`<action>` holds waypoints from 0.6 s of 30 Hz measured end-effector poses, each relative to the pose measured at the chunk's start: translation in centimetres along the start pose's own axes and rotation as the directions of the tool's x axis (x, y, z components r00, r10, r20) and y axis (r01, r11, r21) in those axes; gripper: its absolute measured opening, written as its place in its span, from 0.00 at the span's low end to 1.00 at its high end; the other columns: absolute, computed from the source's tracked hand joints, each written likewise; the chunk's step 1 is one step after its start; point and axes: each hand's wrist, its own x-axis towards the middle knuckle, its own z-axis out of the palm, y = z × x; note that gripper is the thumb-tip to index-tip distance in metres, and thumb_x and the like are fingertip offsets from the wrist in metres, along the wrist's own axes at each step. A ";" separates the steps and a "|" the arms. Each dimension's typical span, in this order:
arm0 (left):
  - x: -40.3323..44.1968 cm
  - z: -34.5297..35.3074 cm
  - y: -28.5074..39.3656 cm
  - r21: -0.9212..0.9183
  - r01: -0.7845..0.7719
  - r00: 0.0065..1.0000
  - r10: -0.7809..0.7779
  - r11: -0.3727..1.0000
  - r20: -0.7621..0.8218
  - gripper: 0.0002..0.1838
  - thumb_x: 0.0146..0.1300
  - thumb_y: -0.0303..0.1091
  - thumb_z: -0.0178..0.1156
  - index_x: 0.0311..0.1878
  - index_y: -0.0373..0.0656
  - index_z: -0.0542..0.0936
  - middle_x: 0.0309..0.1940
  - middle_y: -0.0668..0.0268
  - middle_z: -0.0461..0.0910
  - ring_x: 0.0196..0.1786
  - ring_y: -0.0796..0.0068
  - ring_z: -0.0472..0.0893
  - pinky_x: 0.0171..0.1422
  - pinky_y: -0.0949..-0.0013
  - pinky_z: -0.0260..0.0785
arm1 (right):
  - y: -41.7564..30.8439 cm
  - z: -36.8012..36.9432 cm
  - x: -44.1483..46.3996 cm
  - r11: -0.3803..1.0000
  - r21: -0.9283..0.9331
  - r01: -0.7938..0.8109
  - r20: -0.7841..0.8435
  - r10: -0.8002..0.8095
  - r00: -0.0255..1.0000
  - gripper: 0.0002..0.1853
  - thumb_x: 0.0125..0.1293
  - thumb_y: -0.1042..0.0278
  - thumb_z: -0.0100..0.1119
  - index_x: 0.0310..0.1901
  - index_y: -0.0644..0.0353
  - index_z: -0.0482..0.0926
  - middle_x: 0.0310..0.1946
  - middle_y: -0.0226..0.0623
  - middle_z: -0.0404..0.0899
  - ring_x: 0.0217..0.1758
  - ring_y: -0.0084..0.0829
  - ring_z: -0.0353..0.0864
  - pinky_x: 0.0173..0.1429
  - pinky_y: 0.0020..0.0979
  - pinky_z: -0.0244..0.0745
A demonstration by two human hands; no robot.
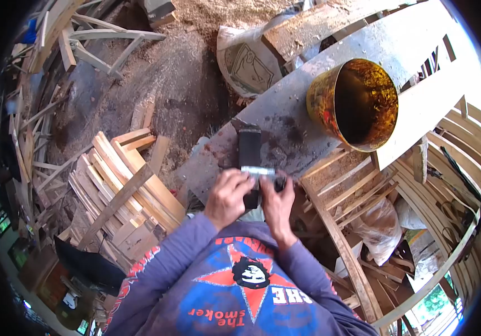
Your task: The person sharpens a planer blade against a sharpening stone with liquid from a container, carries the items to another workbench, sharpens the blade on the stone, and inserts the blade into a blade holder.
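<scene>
A dark rectangular block (249,145), which looks like a sharpening stone, lies on a wet, stained part of the grey board (218,148) in front of me. Across its near part is a small flat metal blade (258,170) with a bright edge. My left hand (229,196) grips the blade's left end, fingers bent and pressed together. On the other side, my right hand (278,204) pinches its right end, the thumb and fingers closed. The fingers hide part of the blade and of the block's near end.
A yellow-brown stained bucket (321,98) with a dark inside stands on the board, right of the block. Stacked wooden slats (131,179) lie at left. A wooden frame (341,241) and plastic bags (380,229) are at right. Sawdust (195,22) covers the floor.
</scene>
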 end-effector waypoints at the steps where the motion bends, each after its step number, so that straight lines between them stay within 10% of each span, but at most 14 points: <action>1: -0.1 -0.1 -0.1 -0.020 -0.008 1.000 0.009 1.000 0.007 0.18 0.50 0.18 0.69 0.47 0.36 0.87 0.46 0.54 0.86 0.54 0.48 0.82 0.61 0.52 0.78 | 0.1 0.3 0.7 0.998 0.015 0.055 -0.008 -0.054 0.998 0.29 0.67 0.62 0.74 0.63 0.70 0.74 0.48 0.46 0.85 0.51 0.33 0.82 0.58 0.36 0.79; 18: 0.9 0.5 -1.6 0.086 -0.078 0.997 0.079 0.993 -0.010 0.18 0.50 0.20 0.71 0.47 0.37 0.87 0.45 0.51 0.86 0.52 0.47 0.82 0.59 0.52 0.78 | -0.9 0.1 2.7 0.986 -0.115 0.124 0.058 -0.118 0.991 0.30 0.66 0.61 0.72 0.65 0.67 0.74 0.49 0.52 0.86 0.53 0.39 0.85 0.63 0.39 0.78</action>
